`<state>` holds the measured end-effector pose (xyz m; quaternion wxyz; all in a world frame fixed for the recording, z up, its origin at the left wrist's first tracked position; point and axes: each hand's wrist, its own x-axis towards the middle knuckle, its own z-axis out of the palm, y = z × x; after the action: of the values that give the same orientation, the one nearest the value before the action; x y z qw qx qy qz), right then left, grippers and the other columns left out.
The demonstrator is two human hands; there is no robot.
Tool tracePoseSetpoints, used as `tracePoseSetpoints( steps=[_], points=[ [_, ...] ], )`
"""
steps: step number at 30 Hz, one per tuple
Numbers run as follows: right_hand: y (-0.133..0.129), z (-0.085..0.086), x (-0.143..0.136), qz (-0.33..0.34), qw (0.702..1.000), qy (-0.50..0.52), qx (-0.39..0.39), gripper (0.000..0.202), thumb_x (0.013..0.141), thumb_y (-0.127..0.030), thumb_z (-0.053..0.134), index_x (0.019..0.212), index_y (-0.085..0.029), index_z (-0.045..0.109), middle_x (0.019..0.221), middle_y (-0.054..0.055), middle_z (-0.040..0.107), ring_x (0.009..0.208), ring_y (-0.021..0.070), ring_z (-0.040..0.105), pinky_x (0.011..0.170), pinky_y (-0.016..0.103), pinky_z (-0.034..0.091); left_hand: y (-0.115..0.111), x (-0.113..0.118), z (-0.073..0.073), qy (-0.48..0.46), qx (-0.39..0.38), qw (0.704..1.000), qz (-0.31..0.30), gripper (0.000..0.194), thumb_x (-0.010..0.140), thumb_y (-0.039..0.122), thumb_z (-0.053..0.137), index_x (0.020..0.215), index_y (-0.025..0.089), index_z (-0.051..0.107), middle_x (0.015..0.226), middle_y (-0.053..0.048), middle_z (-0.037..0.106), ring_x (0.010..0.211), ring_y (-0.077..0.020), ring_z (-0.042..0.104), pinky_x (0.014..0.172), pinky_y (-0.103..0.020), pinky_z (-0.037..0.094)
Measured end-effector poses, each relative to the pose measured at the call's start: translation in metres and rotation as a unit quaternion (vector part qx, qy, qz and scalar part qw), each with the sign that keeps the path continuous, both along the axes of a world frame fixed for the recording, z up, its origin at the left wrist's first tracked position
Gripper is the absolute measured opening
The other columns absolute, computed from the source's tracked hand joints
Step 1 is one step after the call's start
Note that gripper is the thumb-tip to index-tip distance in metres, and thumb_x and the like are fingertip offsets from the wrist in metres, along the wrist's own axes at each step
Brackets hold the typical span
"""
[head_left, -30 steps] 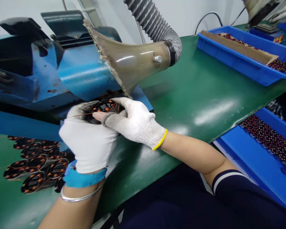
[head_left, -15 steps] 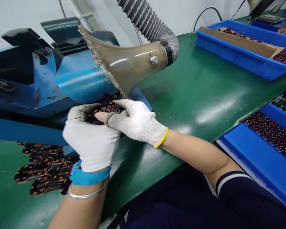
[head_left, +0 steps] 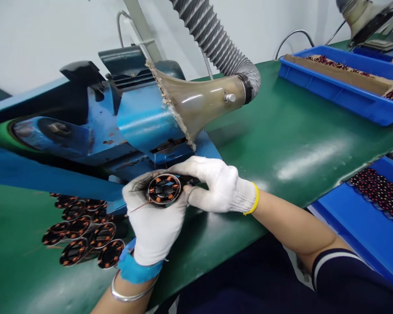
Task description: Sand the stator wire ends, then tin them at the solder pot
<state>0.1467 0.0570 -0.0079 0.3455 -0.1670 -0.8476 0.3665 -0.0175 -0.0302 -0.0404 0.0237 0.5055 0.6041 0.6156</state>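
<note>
My left hand (head_left: pixel 155 218), in a white glove with a blue band at the wrist, is closed around a motor stator (head_left: pixel 164 189). The stator's round open end faces me and shows copper windings in a dark core. One thin copper wire sticks out from it to the lower left, and more stand up behind it. My right hand (head_left: pixel 212 183), in a white glove with bare fingertips, grips the stator's right side between thumb and fingers. Just beyond both hands stands a blue belt-driven machine (head_left: pixel 147 122) with a funnel-shaped suction hood (head_left: pixel 199 98).
Several wound stators (head_left: pixel 80 226) stand grouped on the green table (head_left: pixel 249 148), left of my hands. A grey flexible hose (head_left: pixel 222 41) runs up from the hood. One blue tray (head_left: pixel 327 93) of parts lies at the back right, another blue bin (head_left: pixel 356 218) at the right.
Both hands have drawn the stator away from the machine, and its open end now faces me more fully. My view has shifted, so the machine sits farther right and lower.
</note>
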Motion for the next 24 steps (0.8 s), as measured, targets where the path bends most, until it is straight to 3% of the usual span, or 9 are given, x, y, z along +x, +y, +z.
tracePoseSetpoints(
  steps=[5, 8, 10, 13, 15, 18, 21, 24],
  points=[
    [-0.005, 0.008, 0.003, -0.079, 0.99, -0.106, 0.056, 0.042, 0.11, -0.027, 0.058, 0.147, -0.019, 0.075, 0.134, 0.012, 0.081, 0.119, 0.0271, 0.079, 0.104, 0.038, 0.064, -0.009, 0.001, 0.002, -0.035, -0.078, 0.992, -0.094, 0.068, 0.077, 0.03, 0.084, 0.142, 0.027, 0.062, 0.146, -0.014, 0.072, 0.133, -0.0307, 0.075, 0.116, -0.048, 0.064],
    [-0.005, 0.013, 0.007, -0.155, 0.971, -0.152, 0.098, 0.037, 0.108, -0.027, 0.062, 0.139, -0.021, 0.08, 0.121, 0.011, 0.082, 0.105, 0.0276, 0.08, 0.093, 0.038, 0.063, -0.011, 0.002, 0.002, -0.046, -0.098, 0.989, -0.099, 0.057, 0.08, 0.032, 0.082, 0.134, 0.027, 0.066, 0.138, -0.012, 0.076, 0.126, -0.0305, 0.078, 0.113, -0.048, 0.067],
    [-0.004, 0.015, 0.009, -0.184, 0.969, -0.136, 0.09, 0.037, 0.106, -0.024, 0.062, 0.139, -0.019, 0.08, 0.122, 0.011, 0.082, 0.105, 0.0263, 0.079, 0.097, 0.037, 0.063, -0.009, 0.003, 0.002, -0.054, -0.1, 0.989, -0.094, 0.055, 0.08, 0.034, 0.083, 0.131, 0.027, 0.066, 0.132, -0.01, 0.078, 0.121, -0.0304, 0.08, 0.109, -0.048, 0.068],
    [-0.004, 0.016, 0.01, -0.118, 0.988, -0.082, 0.051, 0.046, 0.102, -0.02, 0.063, 0.147, -0.015, 0.073, 0.131, 0.012, 0.079, 0.112, 0.023, 0.079, 0.106, 0.033, 0.063, -0.007, 0.002, 0.001, -0.051, -0.087, 0.991, -0.092, 0.054, 0.079, 0.035, 0.084, 0.129, 0.027, 0.065, 0.13, -0.011, 0.079, 0.117, -0.0299, 0.081, 0.108, -0.047, 0.069],
    [-0.005, 0.015, 0.009, -0.09, 0.989, -0.099, 0.066, 0.047, 0.102, -0.021, 0.062, 0.148, -0.017, 0.073, 0.131, 0.01, 0.079, 0.111, 0.0233, 0.079, 0.103, 0.034, 0.064, -0.007, 0.0, 0.001, -0.03, -0.084, 0.992, -0.094, 0.054, 0.078, 0.033, 0.083, 0.129, 0.026, 0.066, 0.128, -0.011, 0.08, 0.116, -0.0295, 0.081, 0.108, -0.047, 0.068],
    [-0.005, 0.017, 0.009, -0.169, 0.964, -0.164, 0.123, 0.037, 0.103, -0.018, 0.061, 0.134, -0.022, 0.08, 0.12, 0.01, 0.08, 0.103, 0.0263, 0.078, 0.093, 0.038, 0.064, -0.008, -0.002, 0.001, -0.017, -0.094, 0.991, -0.091, 0.053, 0.078, 0.032, 0.083, 0.127, 0.026, 0.066, 0.124, -0.01, 0.08, 0.114, -0.0296, 0.081, 0.107, -0.046, 0.069],
    [-0.001, 0.019, 0.011, -0.219, 0.961, -0.13, 0.108, 0.039, 0.101, -0.014, 0.06, 0.135, -0.019, 0.078, 0.122, 0.011, 0.078, 0.104, 0.0254, 0.077, 0.097, 0.038, 0.064, -0.01, -0.005, 0.003, -0.052, -0.098, 0.989, -0.094, 0.053, 0.078, 0.035, 0.083, 0.128, 0.027, 0.064, 0.125, -0.008, 0.08, 0.112, -0.0288, 0.08, 0.102, -0.045, 0.07],
    [-0.002, 0.016, 0.01, -0.107, 0.992, -0.04, 0.056, 0.051, 0.099, -0.019, 0.062, 0.149, -0.015, 0.069, 0.135, 0.011, 0.076, 0.117, 0.0234, 0.077, 0.106, 0.034, 0.064, -0.01, -0.008, 0.003, -0.085, -0.105, 0.984, -0.114, 0.056, 0.077, 0.036, 0.085, 0.129, 0.029, 0.064, 0.126, -0.007, 0.079, 0.111, -0.0281, 0.079, 0.098, -0.043, 0.07]
  ],
)
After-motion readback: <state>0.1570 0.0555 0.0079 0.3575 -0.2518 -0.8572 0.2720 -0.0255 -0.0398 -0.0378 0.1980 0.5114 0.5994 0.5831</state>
